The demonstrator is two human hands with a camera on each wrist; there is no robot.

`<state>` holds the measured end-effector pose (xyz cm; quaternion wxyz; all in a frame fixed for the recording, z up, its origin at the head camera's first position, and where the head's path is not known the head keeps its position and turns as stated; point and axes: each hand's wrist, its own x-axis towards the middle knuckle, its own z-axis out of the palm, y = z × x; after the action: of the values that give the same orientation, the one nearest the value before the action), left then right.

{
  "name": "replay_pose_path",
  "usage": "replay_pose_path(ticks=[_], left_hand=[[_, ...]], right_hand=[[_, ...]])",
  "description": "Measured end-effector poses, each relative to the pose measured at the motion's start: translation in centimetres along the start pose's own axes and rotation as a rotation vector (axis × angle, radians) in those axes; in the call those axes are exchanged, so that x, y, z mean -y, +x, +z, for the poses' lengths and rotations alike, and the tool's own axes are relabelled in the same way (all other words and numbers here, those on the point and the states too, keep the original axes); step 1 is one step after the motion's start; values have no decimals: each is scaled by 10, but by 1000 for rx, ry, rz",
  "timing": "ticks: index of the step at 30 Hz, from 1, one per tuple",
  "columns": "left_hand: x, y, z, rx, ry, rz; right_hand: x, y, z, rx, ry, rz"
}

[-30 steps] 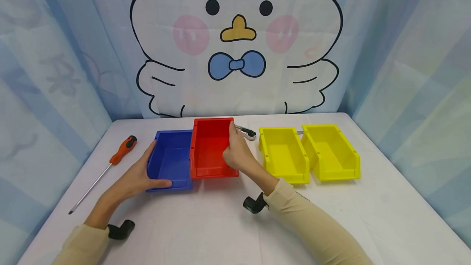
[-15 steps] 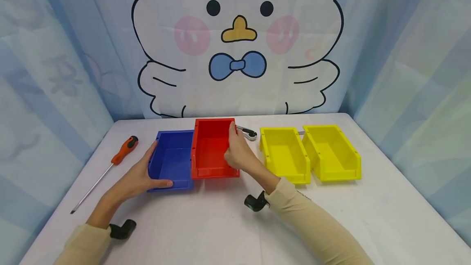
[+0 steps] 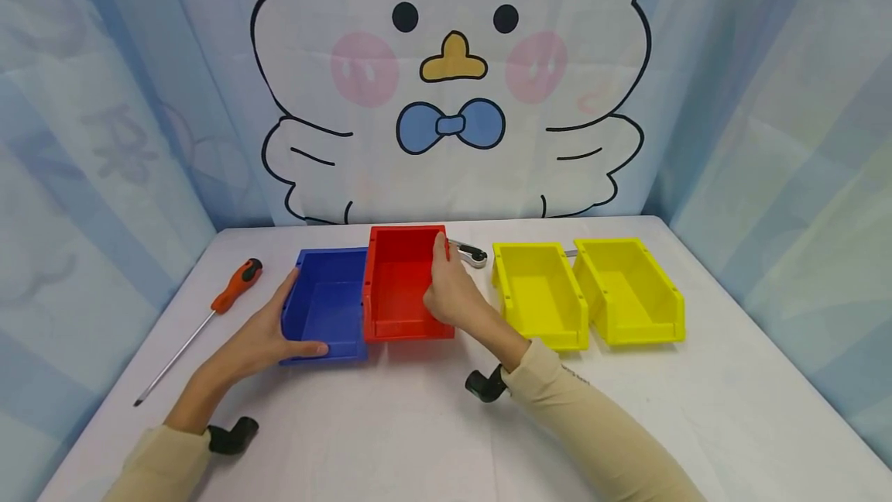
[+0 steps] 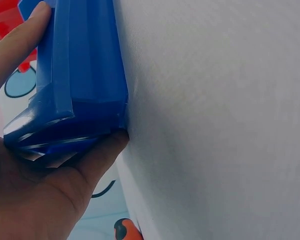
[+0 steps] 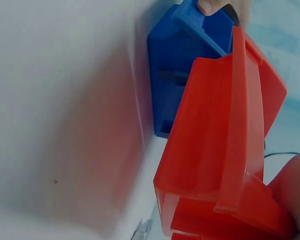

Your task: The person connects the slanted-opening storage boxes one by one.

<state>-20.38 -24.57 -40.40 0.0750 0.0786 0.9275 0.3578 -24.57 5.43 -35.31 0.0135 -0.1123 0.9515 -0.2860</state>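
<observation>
A blue storage bin (image 3: 324,297) stands on the table at the left of centre. My left hand (image 3: 254,339) grips it, thumb across the front lip and fingers along the left side. Against its right side is a red storage bin (image 3: 399,277), gripped at its right wall by my right hand (image 3: 456,289). In the right wrist view the red bin (image 5: 210,130) hangs above the tabletop with its shadow below, while the blue bin (image 5: 165,100) sits lower behind it. Both bins look empty inside. The right hand's fingertips behind the wall are mostly hidden.
An orange-handled screwdriver (image 3: 237,285) lies at the left. Behind my right hand is a ratchet-like metal tool (image 3: 471,254), partly hidden. Two yellow bins, one nearer (image 3: 540,293) and one farther right (image 3: 630,289), stand close together, a metal strip (image 3: 571,252) showing between them.
</observation>
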Motion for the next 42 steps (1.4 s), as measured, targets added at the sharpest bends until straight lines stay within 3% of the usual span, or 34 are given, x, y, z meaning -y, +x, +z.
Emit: replay_pose_path(ticks=[5, 10, 13, 16, 21, 28, 35, 42], left_hand=[[0, -1, 0, 0, -1, 3], [0, -1, 0, -4, 3, 9], [1, -1, 0, -6, 10, 7], [1, -1, 0, -4, 16, 1], [2, -1, -2, 3, 21, -1], [1, 1, -2, 6, 19, -8], [1, 1, 0, 5, 20, -17], [1, 2, -1, 8, 24, -20]], right_hand=[[0, -1, 0, -73, -22, -63], [15, -2, -2, -134, -99, -149], [26, -1, -2, -100, -65, -193], [34, 3, 1, -36, 40, -212], [43, 11, 11, 53, 205, -183], [45, 19, 26, 77, 365, -23], [45, 23, 32, 79, 470, 31], [45, 24, 35, 78, 502, 46]])
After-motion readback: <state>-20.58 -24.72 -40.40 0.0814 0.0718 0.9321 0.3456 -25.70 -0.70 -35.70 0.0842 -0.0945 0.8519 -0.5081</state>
